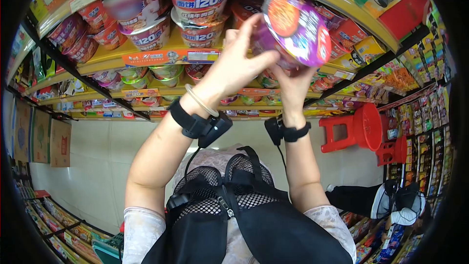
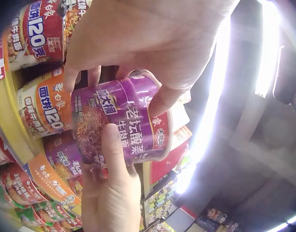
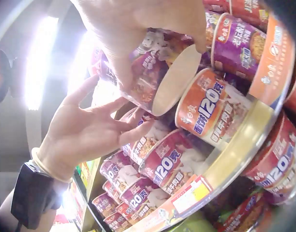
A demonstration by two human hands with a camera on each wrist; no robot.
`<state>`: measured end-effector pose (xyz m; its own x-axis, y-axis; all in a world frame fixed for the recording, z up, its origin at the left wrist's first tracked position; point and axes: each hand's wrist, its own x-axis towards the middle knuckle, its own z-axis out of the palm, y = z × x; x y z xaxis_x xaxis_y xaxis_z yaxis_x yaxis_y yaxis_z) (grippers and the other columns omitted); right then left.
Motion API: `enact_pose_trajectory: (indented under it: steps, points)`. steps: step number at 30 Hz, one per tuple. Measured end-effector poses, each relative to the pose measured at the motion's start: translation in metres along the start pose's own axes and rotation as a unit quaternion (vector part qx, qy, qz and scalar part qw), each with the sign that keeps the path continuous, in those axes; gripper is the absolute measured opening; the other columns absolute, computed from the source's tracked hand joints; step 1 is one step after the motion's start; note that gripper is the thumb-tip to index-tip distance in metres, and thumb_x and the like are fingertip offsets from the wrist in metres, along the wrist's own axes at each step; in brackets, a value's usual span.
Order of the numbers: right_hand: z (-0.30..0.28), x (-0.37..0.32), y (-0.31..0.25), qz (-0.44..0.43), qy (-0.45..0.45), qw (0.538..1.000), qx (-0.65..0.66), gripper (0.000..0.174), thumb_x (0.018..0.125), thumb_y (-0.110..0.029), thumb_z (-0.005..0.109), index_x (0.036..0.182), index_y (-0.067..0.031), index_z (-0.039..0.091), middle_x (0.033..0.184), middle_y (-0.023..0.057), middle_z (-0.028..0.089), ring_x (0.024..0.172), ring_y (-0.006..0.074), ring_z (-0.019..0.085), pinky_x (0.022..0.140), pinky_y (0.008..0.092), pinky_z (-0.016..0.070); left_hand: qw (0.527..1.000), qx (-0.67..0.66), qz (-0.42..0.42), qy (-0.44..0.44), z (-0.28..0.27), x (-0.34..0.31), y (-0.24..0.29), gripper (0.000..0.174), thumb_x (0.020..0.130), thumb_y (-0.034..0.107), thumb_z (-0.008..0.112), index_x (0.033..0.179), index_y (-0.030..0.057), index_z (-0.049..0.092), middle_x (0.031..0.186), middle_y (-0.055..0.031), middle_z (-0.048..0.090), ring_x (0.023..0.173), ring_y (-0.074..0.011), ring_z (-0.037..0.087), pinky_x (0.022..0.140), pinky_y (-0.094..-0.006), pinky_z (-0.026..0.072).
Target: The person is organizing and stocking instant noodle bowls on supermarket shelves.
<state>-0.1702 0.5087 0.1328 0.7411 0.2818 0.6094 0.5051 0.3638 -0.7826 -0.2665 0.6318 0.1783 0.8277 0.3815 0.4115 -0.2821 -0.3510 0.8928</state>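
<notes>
A purple noodle cup [image 1: 298, 32] is held up before the shelf, tilted, with its printed lid towards the head camera. My left hand [image 1: 234, 66] spans its left side, thumb and fingers apart; in the left wrist view that hand's thumb bends onto the cup [image 2: 133, 113] near the rim. From below, my right hand [image 1: 294, 85] grips the cup, its thumb lying along the printed side in the left wrist view. The pale base of the cup [image 3: 177, 79] shows in the right wrist view, where the left hand's [image 3: 80, 133] fingers are spread beside it. Some fingertips are hidden behind the cup.
Stacked noodle cups [image 1: 200, 0] fill the shelf behind the hands, with a yellow shelf edge [image 1: 105, 63] below them. Red stools [image 1: 367, 127] stand on the floor at right, and cardboard boxes [image 1: 59, 142] at left. Another person's dark-clothed leg [image 1: 354, 199] shows at lower right.
</notes>
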Motion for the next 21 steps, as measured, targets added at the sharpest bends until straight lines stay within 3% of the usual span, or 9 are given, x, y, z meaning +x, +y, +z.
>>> enact_pose_trajectory:
  steps: [2, 4, 6, 9, 12, 15, 18, 19, 21]
  points:
    - [-0.016, -0.020, 0.001, -0.011, -0.010, 0.999, -0.034, 0.066, 0.066, 0.003, 0.076, 0.121, -0.0008, 0.039, 0.117, 0.0113, 0.051, 0.108, 0.0202, 0.051, 0.095, 0.0342, 0.0401, 0.999, 0.018, 0.038, -0.023, 0.008, -0.015, 0.011, 0.071, 0.078, 0.025, 0.068, 0.135, 0.0093, 0.029, 0.128, -0.0171, 0.031, 0.126, -0.0282, 0.031, 0.097, -0.0397, 0.0392]
    - [-0.025, -0.044, -0.004, 0.012, 0.013, 0.999, -0.030, 0.059, 0.067, 0.005, 0.074, 0.118, -0.0002, 0.045, 0.113, 0.0108, 0.055, 0.101, 0.0202, 0.056, 0.090, 0.0326, 0.0447, 0.997, 0.049, 0.048, -0.042, 0.012, -0.028, 0.013, 0.070, 0.078, 0.025, 0.068, 0.134, 0.0096, 0.029, 0.134, -0.0148, 0.030, 0.128, -0.0270, 0.031, 0.100, -0.0424, 0.0356]
    - [-0.030, -0.058, -0.007, 0.006, 0.013, 1.000, -0.010, 0.061, 0.066, 0.006, 0.074, 0.119, -0.0013, 0.043, 0.112, 0.0099, 0.055, 0.096, 0.0197, 0.059, 0.085, 0.0309, 0.0480, 0.994, -0.056, 0.022, -0.095, 0.012, -0.040, 0.014, 0.071, 0.078, 0.023, 0.068, 0.135, 0.0098, 0.028, 0.135, -0.0153, 0.033, 0.127, -0.0259, 0.034, 0.100, -0.0432, 0.0348]
    - [-0.036, -0.069, -0.009, 0.031, -0.002, 0.999, -0.038, 0.061, 0.073, 0.008, 0.067, 0.123, -0.0046, 0.036, 0.119, 0.0105, 0.048, 0.107, 0.0213, 0.051, 0.091, 0.0359, 0.0424, 0.991, -0.089, -0.024, -0.100, 0.007, -0.052, 0.024, 0.072, 0.078, 0.021, 0.067, 0.135, 0.0088, 0.026, 0.135, -0.0152, 0.036, 0.126, -0.0251, 0.036, 0.099, -0.0426, 0.0354]
    - [-0.035, -0.078, -0.009, 0.043, 0.025, 0.999, 0.021, 0.070, 0.064, 0.005, 0.077, 0.123, -0.0033, 0.040, 0.119, 0.0092, 0.049, 0.111, 0.0201, 0.048, 0.096, 0.0349, 0.0384, 0.992, -0.073, 0.051, -0.084, 0.010, -0.060, 0.012, 0.070, 0.077, 0.018, 0.065, 0.132, 0.0006, 0.026, 0.130, -0.0210, 0.038, 0.125, -0.0293, 0.037, 0.103, -0.0379, 0.0320]
    - [-0.035, -0.095, -0.016, 0.029, -0.030, 0.999, -0.023, 0.065, 0.073, 0.005, 0.069, 0.126, -0.0064, 0.033, 0.122, 0.0105, 0.045, 0.112, 0.0219, 0.047, 0.095, 0.0377, 0.0393, 0.993, -0.071, 0.042, -0.084, 0.006, -0.083, 0.011, 0.071, 0.076, 0.018, 0.065, 0.132, 0.0010, 0.025, 0.129, -0.0206, 0.038, 0.125, -0.0294, 0.036, 0.103, -0.0381, 0.0322]
    - [-0.027, -0.115, -0.019, 0.042, -0.014, 0.999, -0.001, 0.067, 0.072, 0.004, 0.070, 0.126, -0.0065, 0.032, 0.122, 0.0103, 0.045, 0.113, 0.0220, 0.047, 0.096, 0.0379, 0.0383, 0.992, -0.085, 0.027, -0.092, 0.003, -0.100, 0.002, 0.073, 0.079, 0.018, 0.067, 0.136, 0.0063, 0.024, 0.135, -0.0152, 0.035, 0.129, -0.0252, 0.031, 0.097, -0.0406, 0.0377]
    - [-0.024, -0.119, -0.019, 0.059, 0.010, 0.998, 0.027, 0.076, 0.064, 0.003, 0.077, 0.126, -0.0038, 0.034, 0.123, 0.0102, 0.046, 0.114, 0.0201, 0.046, 0.097, 0.0356, 0.0379, 0.992, -0.085, 0.027, -0.093, 0.004, -0.104, -0.001, 0.073, 0.079, 0.018, 0.067, 0.136, 0.0063, 0.024, 0.135, -0.0152, 0.035, 0.129, -0.0252, 0.031, 0.097, -0.0406, 0.0377]
    - [-0.029, -0.128, -0.014, 0.070, 0.011, 0.997, 0.039, 0.078, 0.064, 0.003, 0.077, 0.127, -0.0043, 0.032, 0.124, 0.0103, 0.045, 0.114, 0.0204, 0.046, 0.097, 0.0361, 0.0372, 0.994, -0.029, 0.026, -0.099, 0.006, -0.110, -0.007, 0.075, 0.078, 0.019, 0.067, 0.136, 0.0057, 0.022, 0.135, -0.0155, 0.034, 0.129, -0.0268, 0.031, 0.097, -0.0401, 0.0383]
